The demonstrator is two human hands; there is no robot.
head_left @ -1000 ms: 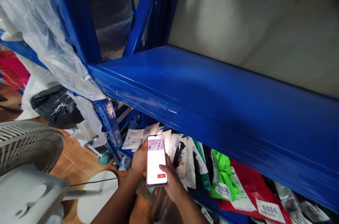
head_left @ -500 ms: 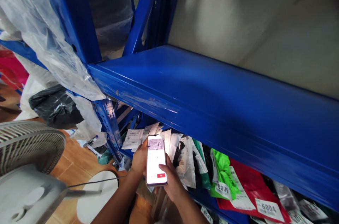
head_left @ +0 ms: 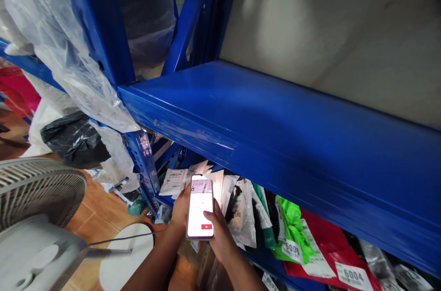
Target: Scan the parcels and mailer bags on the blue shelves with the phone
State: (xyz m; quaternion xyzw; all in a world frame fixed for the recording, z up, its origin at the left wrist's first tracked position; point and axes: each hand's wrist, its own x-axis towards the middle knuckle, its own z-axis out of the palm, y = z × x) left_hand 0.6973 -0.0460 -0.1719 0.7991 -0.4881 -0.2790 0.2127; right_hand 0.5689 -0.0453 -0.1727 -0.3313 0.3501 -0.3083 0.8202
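My right hand [head_left: 220,233] is closed around a smartphone [head_left: 198,208], with the thumb over its lit screen. The screen has a camera picture of a label at the top, a white area below and a red button near the bottom. Close along the phone's left edge is my left hand [head_left: 180,208]. Its fingers are hidden behind the phone, so I cannot tell what they hold. Beyond the phone, white labelled parcels [head_left: 173,181] lie on the lower blue shelf, beside a row of bagged parcels [head_left: 245,213].
A blue shelf beam [head_left: 275,130] crosses above my hands. Green [head_left: 292,222] and red parcels [head_left: 324,236] with number labels lie to the right. A grey fan [head_left: 37,204] stands at left, its round base [head_left: 126,254] on the tiled floor. A black bag [head_left: 76,137] sits behind.
The phone has shifted slightly left in view with my right hand, and the thumb is still over the screen. The view itself has moved a little.
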